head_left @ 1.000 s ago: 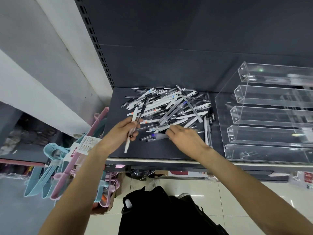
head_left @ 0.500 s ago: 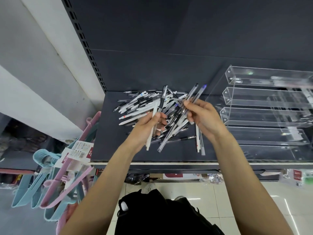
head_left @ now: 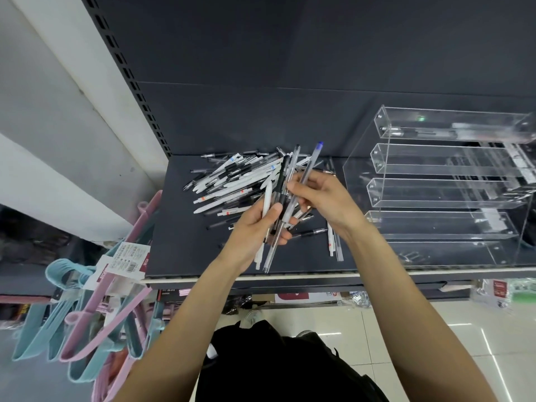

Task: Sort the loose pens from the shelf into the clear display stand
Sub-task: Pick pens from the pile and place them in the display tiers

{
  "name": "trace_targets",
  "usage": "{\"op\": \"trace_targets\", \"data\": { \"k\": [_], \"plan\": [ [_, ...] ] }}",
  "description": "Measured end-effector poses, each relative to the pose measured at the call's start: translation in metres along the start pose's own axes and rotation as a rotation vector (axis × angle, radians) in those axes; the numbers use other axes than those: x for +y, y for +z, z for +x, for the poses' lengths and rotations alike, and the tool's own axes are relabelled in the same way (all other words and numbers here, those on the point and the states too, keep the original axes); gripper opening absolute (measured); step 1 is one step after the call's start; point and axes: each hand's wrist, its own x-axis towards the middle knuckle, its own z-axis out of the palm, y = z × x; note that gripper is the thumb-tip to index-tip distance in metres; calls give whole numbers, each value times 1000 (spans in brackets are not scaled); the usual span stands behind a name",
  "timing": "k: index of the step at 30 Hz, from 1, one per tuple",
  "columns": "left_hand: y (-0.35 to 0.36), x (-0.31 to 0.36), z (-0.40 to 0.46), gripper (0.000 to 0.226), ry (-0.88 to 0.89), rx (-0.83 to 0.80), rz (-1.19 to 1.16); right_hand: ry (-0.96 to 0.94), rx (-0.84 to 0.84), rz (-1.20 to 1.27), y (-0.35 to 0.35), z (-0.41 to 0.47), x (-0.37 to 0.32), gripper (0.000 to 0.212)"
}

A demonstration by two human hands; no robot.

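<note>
Step in hand looks like gather-and-sort: both hands raised above the shelf, over the pen pile.
Left hand grip clenched around a bundle of pens: one white, one black-grip, clear ones, held near upright.
Right hand grip pinching a clear pen with blue cap, touching the bundle; looks like it is being added or pulled out, can't tell which.
Pile lies at 11 o'clock from the hands. A few stray pens at 5 o'clock of the right hand.
Clear display stand at 3 o'clock, tiered trays; top tray seems to hold some pens, lower ones look bare.
Next move probably: pick one type, carry right, lay flat into a tray.
In the way: nothing between hands and stand. Hangers at 8 o'clock, off the shelf.
</note>
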Motion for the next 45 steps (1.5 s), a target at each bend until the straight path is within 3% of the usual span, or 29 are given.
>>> {"op": "trace_targets", "data": {
  "k": [6,11,15,21,25,28,33,38,41,45],
  "plan": [
    [-2,-12,-4,14,51,147,61,71,-112,-78,5,0,4,29],
    [-3,-15,-10,21,48,153,163,85,-102,-115,16,5,9,17],
    [-10,-16,-22,22,0,110,125,34,-5,-63,12,14,4,24],
    [-12,-12,-30,23,-63,65,-39,39,-105,2,17,17,3,8],
    [-10,-11,-27,25,-57,62,-126,54,-116,-62,24,13,6,17],
    [-11,-15,-26,26,-39,66,-60,53,-122,-115,26,12,5,20],
    [-15,-17,-24,19,17,108,-78,31,-56,-130,26,9,4,42],
    [-18,-22,-21,22,32,118,-131,35,-127,-332,34,0,14,57],
    [-19,-24,-21,21,48,118,-29,74,-129,-257,35,-4,13,49],
    [-21,-27,-24,13,64,143,-5,115,-94,-41,30,1,3,12]
  ]
}}
